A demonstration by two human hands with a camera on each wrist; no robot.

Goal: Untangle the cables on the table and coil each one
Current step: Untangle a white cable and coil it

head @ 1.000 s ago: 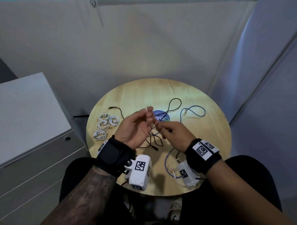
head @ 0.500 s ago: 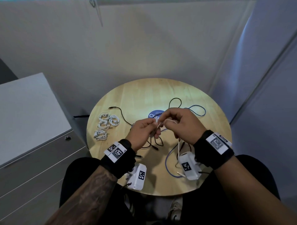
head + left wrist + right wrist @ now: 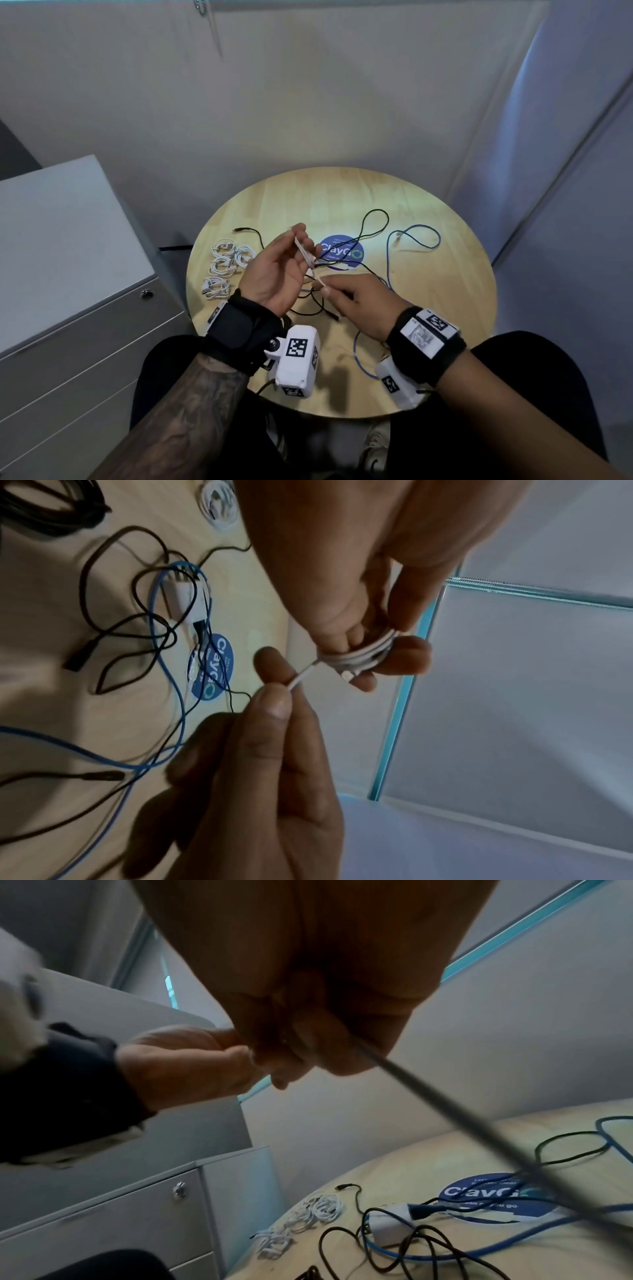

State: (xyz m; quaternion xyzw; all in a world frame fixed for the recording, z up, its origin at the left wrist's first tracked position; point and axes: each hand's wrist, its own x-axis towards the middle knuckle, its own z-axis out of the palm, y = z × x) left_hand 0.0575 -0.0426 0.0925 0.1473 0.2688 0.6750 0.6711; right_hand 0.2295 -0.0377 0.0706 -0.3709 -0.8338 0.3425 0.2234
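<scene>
Left hand (image 3: 274,274) grips one white cable (image 3: 356,653) coil, right hand (image 3: 359,305) pinches its tail; four coiled white cables (image 3: 227,265) lie on the table (image 3: 445,308).

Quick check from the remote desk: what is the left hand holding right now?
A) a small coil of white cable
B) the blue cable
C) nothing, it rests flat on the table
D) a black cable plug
A: in the left wrist view the left hand has a small coil of white cable in its grip, while the right hand pinches the cable's free end.
</scene>
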